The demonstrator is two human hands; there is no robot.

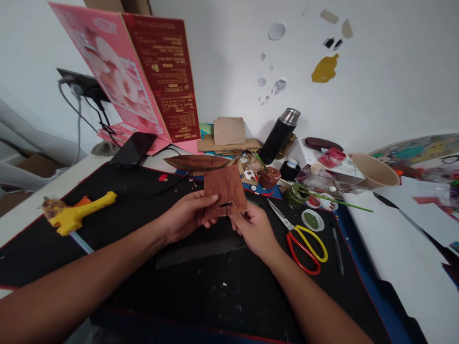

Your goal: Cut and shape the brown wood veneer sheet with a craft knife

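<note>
Reddish-brown card piece (229, 184) was held above the black mat (236, 296), its torn, slotted edge toward the wearer. Nearly square; the long axis ran away from the body, far end leaning slightly left. Left hand (186, 215) pinched its left side, thumb on top; right hand (257, 228) pinched the near right corner.

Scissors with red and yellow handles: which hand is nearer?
Right. The right hand is just to the left of the scissors, not touching them; the left hand is farther left, on the brown piece's far side.
</note>
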